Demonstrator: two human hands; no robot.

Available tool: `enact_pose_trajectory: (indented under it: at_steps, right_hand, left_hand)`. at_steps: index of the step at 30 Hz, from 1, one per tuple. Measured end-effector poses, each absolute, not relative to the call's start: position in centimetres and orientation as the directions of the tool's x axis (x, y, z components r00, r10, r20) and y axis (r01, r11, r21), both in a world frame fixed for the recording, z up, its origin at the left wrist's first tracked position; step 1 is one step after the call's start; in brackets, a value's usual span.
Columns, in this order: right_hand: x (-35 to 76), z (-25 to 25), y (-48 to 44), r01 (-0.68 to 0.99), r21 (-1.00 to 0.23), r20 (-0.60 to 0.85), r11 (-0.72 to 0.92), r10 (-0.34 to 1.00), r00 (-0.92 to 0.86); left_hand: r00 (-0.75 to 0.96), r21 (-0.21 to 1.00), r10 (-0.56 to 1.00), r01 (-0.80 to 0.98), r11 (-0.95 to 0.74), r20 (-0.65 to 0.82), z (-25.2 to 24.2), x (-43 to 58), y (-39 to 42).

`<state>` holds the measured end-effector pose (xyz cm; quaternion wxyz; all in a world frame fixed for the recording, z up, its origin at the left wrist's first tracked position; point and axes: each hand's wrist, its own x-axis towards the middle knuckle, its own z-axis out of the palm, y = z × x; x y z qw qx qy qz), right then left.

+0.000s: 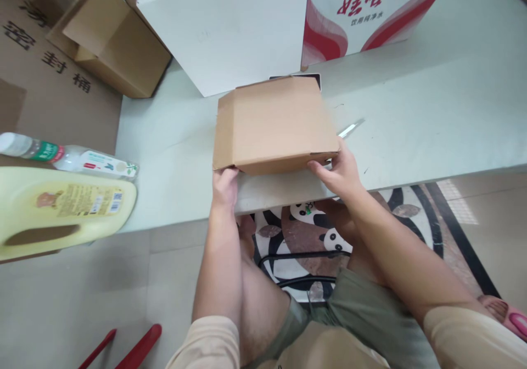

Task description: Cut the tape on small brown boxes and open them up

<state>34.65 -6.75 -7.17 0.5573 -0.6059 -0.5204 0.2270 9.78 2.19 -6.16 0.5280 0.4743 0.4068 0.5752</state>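
1. Head view: shut cardboard box [274, 122] at near edge of pale table [411, 133], dead ahead of the person, betw. both hands. Can't tell if its base rests on the top or is lifted a touch.
2. Left hand [224, 185]: at near-left corner. Fingers [225, 174] are part-curled up against the lower edge and grip the box. Tips hidden under it.
3. Right hand [340, 172]: at near-right corner. Thumb [319, 167] lies on the front wall and the other digits wrap round the corner. Closed onto the box, nothing else held.
4. Progress (judgement): box is formed, upper face flat & shut. No tape or label seen on upper face or front wall, so it reads as closed but unsealed. Contents not visible.
5. Orientation: broad face up toward cam, low front wall faces the person. Long axis runs L–R, approx. parallel to table's near edge, w/ right end turned slightly away.
6. Surroundings:
   - Thin silvery tool [349, 129] just beside box's right side.
   - Dark flat item [310, 76] pokes out behind far edge.
   - White box [230, 28] & red-white printed carton [362, 17] farther back.
   - Open brown carton [115, 42] far left.
   - Yellow jug [57, 210] & clear bottle [69, 157] lying at left.
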Motion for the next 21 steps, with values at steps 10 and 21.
enact_pose_trajectory:
  at_steps: [10, 21]
  right_hand:
    - [34.9, -6.8, -6.8, 0.328, -0.931, 0.301, 0.159, 0.842, 0.448]
    - [35.9, -6.9, -7.0, 0.195, -0.933, 0.354, 0.303, 0.669, 0.654]
  left_hand:
    - [-0.067, 0.972, 0.969, 0.022, -0.235, 0.236, -5.5, 9.2, 2.5]
    - [0.022, 0.971, 0.979, 0.124, -0.204, 0.203, -5.7, 8.8, 2.4]
